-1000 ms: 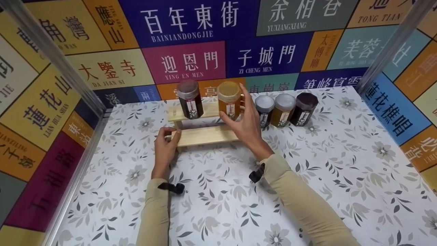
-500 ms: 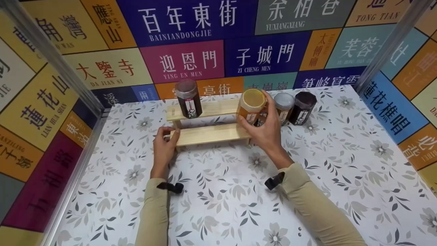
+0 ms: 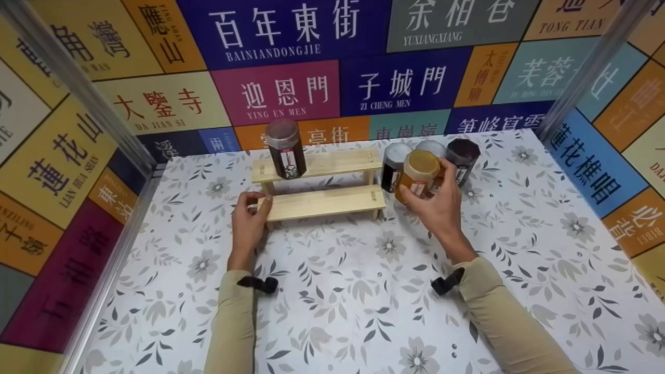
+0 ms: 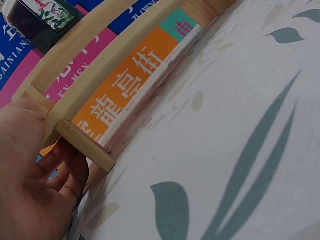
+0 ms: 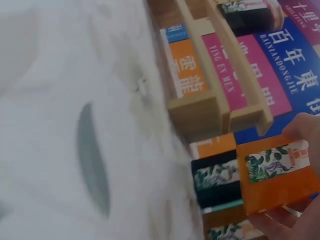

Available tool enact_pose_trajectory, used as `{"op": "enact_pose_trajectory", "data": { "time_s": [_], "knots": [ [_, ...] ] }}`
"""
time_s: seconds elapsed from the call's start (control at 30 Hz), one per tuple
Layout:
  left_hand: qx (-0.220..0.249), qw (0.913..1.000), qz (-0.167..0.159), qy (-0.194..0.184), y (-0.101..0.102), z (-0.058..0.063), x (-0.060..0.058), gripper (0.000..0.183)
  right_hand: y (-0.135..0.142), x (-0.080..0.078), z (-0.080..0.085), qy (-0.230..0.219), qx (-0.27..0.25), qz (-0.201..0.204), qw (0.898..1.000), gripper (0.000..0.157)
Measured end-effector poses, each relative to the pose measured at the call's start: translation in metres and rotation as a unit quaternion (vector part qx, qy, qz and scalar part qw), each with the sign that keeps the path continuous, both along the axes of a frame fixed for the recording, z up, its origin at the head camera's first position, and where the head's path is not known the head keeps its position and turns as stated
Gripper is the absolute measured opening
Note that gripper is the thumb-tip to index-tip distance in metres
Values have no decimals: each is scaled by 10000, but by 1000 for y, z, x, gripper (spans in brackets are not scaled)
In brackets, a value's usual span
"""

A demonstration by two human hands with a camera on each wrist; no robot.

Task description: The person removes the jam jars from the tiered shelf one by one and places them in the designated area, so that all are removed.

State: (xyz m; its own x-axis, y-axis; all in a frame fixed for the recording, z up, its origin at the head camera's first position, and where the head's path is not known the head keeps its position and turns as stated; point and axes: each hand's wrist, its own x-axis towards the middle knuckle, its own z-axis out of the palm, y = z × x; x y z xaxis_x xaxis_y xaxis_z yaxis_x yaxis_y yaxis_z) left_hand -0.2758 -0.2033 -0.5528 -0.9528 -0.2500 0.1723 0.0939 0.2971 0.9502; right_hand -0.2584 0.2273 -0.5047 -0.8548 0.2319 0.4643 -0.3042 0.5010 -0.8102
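My right hand (image 3: 439, 205) grips an amber jar with a yellow lid (image 3: 418, 171), thumb on its near side and fingers round the right side. In the head view this jar overlaps the row of standing jars behind it. My left hand (image 3: 249, 223) pinches the left end of a two-tier wooden rack (image 3: 327, 202), thumb on the lower step and fingers curled beneath, as the left wrist view also shows at the rack's end (image 4: 87, 145). One dark jar with a brownish-purple lid (image 3: 286, 150) stands on the upper step near its left end.
Right of the rack stand a dark jar with a pale lid (image 3: 393, 166), another pale-lidded jar (image 3: 432, 147) partly hidden, and a dark-lidded jar (image 3: 462, 156). Printed sign panels (image 3: 291, 93) wall the back and sides of the flower-patterned table (image 3: 332, 311).
The amber jar has left the upper step and moved right in my right hand, now in front of the standing jars. My left hand keeps its hold on the rack.
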Motion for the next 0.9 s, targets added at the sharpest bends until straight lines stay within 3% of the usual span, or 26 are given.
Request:
{"op": "enact_pose_trajectory", "data": {
  "time_s": [0.2,0.4,0.9],
  "knots": [
    [-20,10000,-13,78,-1,0,1,35,9,-3,-15,-496,178,155,9985,89],
    [-28,9999,-101,-27,-1,1,2,38,15,-5,-19,-955,6,242,9951,88],
    [-71,10000,-41,-57,0,1,2,36,21,-7,-18,-1058,-32,445,9934,89]
  ]
}}
